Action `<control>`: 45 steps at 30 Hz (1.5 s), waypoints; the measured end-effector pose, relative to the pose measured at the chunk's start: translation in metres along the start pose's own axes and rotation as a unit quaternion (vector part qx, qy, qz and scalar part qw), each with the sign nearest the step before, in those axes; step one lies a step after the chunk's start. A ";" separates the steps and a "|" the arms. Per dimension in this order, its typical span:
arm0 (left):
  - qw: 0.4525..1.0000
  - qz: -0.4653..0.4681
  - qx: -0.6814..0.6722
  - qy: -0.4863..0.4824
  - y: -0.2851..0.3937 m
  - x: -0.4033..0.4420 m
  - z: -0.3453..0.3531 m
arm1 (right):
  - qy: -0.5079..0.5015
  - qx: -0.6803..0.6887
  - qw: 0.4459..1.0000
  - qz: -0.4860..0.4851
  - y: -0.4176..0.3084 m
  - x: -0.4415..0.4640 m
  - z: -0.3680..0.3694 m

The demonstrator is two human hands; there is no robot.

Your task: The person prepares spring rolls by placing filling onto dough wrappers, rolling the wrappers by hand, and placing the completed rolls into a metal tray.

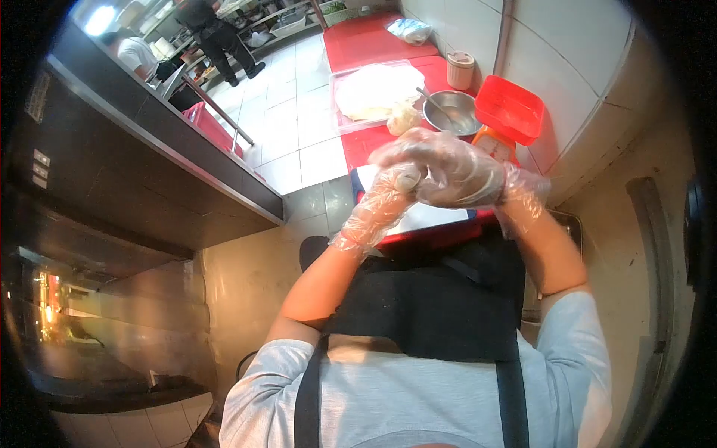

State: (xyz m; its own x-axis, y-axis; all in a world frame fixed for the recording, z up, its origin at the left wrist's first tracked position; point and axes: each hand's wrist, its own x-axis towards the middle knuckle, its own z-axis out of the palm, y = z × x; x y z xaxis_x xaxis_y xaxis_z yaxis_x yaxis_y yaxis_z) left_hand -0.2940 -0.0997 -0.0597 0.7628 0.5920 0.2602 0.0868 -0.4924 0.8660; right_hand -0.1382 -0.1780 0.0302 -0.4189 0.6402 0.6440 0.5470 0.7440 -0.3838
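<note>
Both my hands wear clear plastic gloves and meet above a white board (pixel 429 218) on the red counter. My left hand (pixel 399 183) is closed, its fingers curled up against the other hand. Over it bends my right hand (pixel 459 172), its fingers closed around the left fingers; anything between them is hidden. Just beyond the hands lies a pale lump (pixel 404 118), beside a clear tray (pixel 337 104) with a large white mass (pixel 377 89). A metal bowl (pixel 463 108) with a spoon (pixel 433 99) stands right of the lump.
An orange scale (pixel 493 143) with a red tray (pixel 511 108) stands at the right by the tiled wall. Behind the bowl are a beige container (pixel 460 71) and a plastic bag (pixel 409 30). Two people (pixel 213 37) (pixel 136 56) are far off at upper left.
</note>
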 end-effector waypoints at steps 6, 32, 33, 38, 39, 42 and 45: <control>0.997 0.042 -0.064 0.000 -0.003 -0.010 0.005 | -0.274 -0.204 0.940 0.003 0.002 0.028 0.009; 0.983 -0.009 -0.119 0.142 0.000 0.000 0.001 | 0.018 -0.044 0.988 0.147 -0.016 0.021 0.004; 0.983 -0.001 -0.122 0.139 -0.006 0.000 0.000 | 0.027 -0.059 0.991 0.113 -0.013 0.018 0.003; 0.980 0.003 -0.136 0.143 -0.001 -0.005 -0.005 | 0.081 -0.138 0.987 0.014 -0.012 0.003 0.024; 0.978 -0.021 -0.160 0.135 0.007 -0.006 -0.006 | 0.097 -0.147 0.984 0.000 -0.010 -0.001 0.028; 0.989 -0.002 0.106 0.099 0.029 -0.009 -0.015 | 0.060 -0.099 0.992 0.045 -0.019 0.002 0.018; 0.989 -0.079 -0.103 0.077 0.014 -0.007 -0.002 | -0.073 0.016 0.978 0.196 -0.021 0.018 -0.005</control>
State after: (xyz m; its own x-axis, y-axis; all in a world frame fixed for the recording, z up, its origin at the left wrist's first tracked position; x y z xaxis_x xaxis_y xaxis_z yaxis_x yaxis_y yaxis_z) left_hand -0.2997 -0.1094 -0.0481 0.6424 0.7489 0.1630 0.0525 -0.2552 0.9655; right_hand -0.1540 -0.1832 0.0534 -0.2819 0.8960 0.3431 0.6638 0.4403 -0.6045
